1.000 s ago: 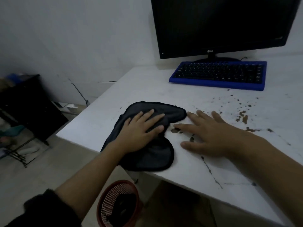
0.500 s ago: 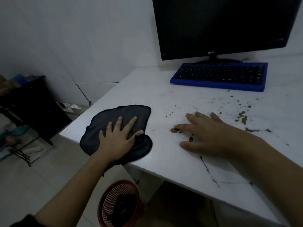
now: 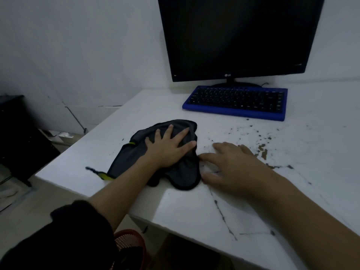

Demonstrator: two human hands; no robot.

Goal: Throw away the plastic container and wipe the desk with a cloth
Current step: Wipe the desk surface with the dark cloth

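A dark grey cloth (image 3: 181, 172) with a yellow tag lies bunched on the white desk (image 3: 194, 209) near its front left corner. My left hand (image 3: 169, 147) presses flat on the cloth, fingers spread and straight. My right hand (image 3: 229, 166) rests flat on the desk just right of the cloth, its fingertips touching the cloth's edge. Brown and dark specks of dirt (image 3: 262, 151) are scattered on the desk right of my right hand. A red mesh waste basket (image 3: 132, 248) stands on the floor under the desk's front edge, partly hidden by my left sleeve. No plastic container shows.
A blue-framed keyboard (image 3: 236, 102) sits at the back of the desk before a black monitor (image 3: 237, 36). Dark cracks run across the desk front. A black cabinet (image 3: 19, 137) stands on the floor at left, against the white wall.
My left hand slid the cloth from the desk's left edge back to the right and a little farther in, up against my right hand. My right hand stayed in place.
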